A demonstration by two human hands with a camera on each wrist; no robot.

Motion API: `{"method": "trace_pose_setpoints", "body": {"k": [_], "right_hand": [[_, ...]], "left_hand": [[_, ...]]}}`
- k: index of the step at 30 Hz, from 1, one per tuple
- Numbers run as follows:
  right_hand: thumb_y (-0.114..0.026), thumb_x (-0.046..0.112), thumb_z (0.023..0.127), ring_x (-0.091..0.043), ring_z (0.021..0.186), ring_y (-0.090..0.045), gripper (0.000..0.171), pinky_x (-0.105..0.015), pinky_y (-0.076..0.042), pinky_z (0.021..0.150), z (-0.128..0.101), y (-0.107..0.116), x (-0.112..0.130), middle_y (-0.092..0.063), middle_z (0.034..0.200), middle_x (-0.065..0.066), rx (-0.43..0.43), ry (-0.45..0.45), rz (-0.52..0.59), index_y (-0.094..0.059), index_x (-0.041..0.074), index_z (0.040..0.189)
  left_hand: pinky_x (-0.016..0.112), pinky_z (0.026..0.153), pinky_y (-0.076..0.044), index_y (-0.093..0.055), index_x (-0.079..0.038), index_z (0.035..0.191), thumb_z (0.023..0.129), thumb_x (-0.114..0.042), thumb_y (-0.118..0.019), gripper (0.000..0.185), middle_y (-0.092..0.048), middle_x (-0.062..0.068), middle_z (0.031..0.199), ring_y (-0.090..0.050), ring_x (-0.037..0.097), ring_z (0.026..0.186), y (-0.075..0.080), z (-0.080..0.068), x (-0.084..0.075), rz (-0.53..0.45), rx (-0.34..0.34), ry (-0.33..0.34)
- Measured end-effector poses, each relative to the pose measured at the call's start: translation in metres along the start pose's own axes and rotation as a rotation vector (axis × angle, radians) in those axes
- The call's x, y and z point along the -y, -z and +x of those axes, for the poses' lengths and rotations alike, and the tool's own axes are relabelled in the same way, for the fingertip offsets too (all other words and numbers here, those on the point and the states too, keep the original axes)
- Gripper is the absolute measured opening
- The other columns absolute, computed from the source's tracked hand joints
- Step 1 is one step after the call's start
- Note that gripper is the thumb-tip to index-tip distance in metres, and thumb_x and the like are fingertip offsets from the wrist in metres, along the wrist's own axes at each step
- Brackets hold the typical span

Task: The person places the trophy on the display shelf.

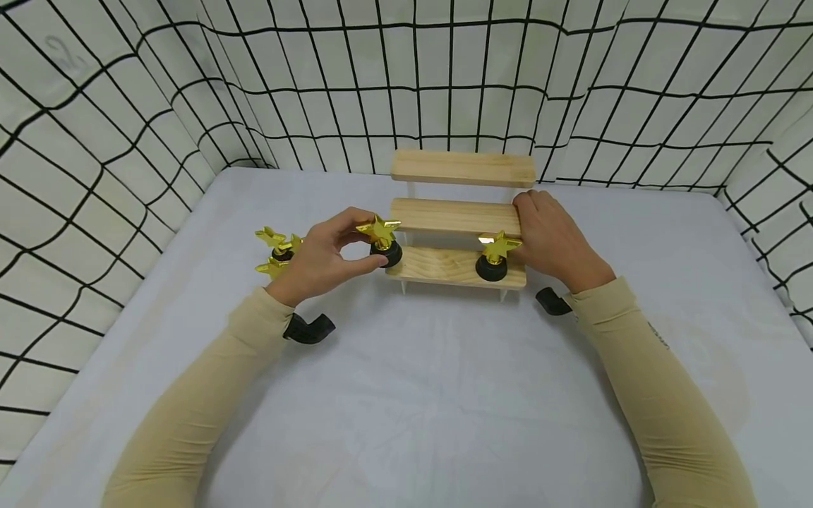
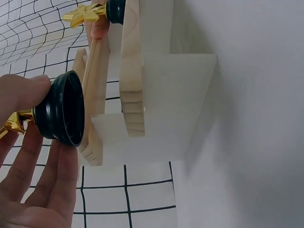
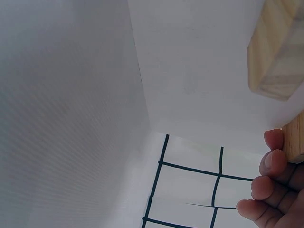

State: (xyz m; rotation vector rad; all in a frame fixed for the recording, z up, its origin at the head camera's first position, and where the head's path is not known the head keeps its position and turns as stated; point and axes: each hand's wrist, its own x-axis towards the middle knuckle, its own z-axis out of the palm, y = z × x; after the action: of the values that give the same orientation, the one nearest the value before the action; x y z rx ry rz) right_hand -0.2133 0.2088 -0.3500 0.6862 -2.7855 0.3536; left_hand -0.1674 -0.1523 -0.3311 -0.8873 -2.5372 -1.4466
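A: Left hand (image 1: pixel 324 257)?
B: Reached forward, fingers curled round trophy (image 1: pixel 383 241) base at the bottom step's left end.
A: Right hand (image 1: pixel 551 236)?
B: Fingers curled on shelf's (image 1: pixel 454 216) middle step, right end.

Three-step riser (image 1: pixel 459 215) of pale unfinished wood, matt with visible grain, carried on smooth white side panels (image 2: pixel 156 109). Star trophies, one held by the left hand (image 1: pixel 324 257) at (image 1: pixel 383 240) and one standing on the lowest step (image 1: pixel 494 255), with glossy, mirror-like gold stars on smooth, semi-gloss black plastic bases. Table cover (image 1: pixel 413 395) of matt pale cloth, slightly creased; surrounding walls (image 1: pixel 95 141) of matt white fabric with a black grid; sleeves (image 1: pixel 660 395) of smooth beige knit.
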Motion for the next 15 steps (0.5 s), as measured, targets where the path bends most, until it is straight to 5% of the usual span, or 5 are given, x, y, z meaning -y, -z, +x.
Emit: {"method": "trace_pose_setpoints", "body": {"k": [15], "right_hand": [[-0.086, 0.038, 0.08, -0.035, 0.093, -0.051, 0.068, -0.045, -0.047, 0.081, 0.0, 0.001, -0.001, -0.058, 0.101, -0.021, 0.005, -0.005, 0.007, -0.052, -0.008, 0.117]], "left_hand": [[0.033, 0.102, -0.06, -0.061, -0.003, 0.131, 0.084, -0.004, -0.084, 0.052, -0.066, 0.013, 0.133, -0.066, 0.02, 0.11, -0.03, 0.006, 0.001, -0.029, 0.092, 0.019]]}}
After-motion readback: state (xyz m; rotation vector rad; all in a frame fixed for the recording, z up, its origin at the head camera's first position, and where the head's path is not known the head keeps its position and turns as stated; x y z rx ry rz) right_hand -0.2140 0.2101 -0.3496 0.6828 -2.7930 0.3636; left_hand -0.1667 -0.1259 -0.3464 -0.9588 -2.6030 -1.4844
